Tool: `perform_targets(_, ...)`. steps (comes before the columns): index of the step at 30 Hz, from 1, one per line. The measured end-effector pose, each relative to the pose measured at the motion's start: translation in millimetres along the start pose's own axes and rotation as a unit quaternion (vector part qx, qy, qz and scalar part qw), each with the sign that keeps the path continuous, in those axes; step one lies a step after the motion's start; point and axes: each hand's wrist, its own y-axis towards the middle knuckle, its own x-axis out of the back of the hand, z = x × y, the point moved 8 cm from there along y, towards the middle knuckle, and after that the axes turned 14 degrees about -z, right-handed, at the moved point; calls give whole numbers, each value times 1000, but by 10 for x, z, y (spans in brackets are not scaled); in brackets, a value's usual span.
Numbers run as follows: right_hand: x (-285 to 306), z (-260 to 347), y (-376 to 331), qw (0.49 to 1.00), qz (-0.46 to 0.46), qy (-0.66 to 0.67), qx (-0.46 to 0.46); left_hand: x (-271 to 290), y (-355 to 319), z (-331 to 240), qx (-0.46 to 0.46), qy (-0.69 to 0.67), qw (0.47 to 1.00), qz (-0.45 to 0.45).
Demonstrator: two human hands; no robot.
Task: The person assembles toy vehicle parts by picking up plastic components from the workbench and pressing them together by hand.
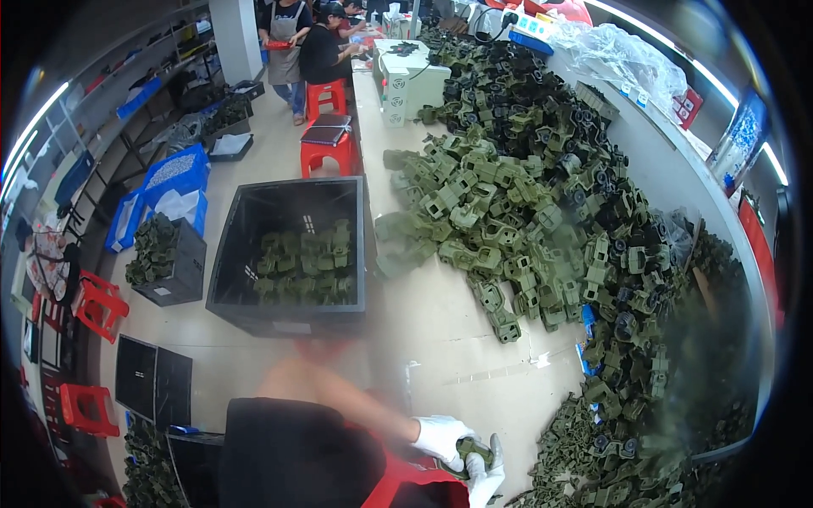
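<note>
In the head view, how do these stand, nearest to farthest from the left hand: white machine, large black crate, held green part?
1. Held green part: touching the left hand.
2. Large black crate: ahead, to the left.
3. White machine: farthest ahead.

Bright indoor light, with white tube lights (775, 163) glaring at upper left and upper right. Fisheye distortion bends straight lines toward black corners. Haze softens the centre; green parts (707, 381) at lower right are blurred.
</note>
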Motion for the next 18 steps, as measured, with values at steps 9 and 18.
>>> perform_targets(9,463,-227,89,996,-71,52,18,196,66,-114,-199,88,976,19)
perform_targets(18,148,-129,199,984,33,102,-143,429,-65,-53,4,184,974,133)
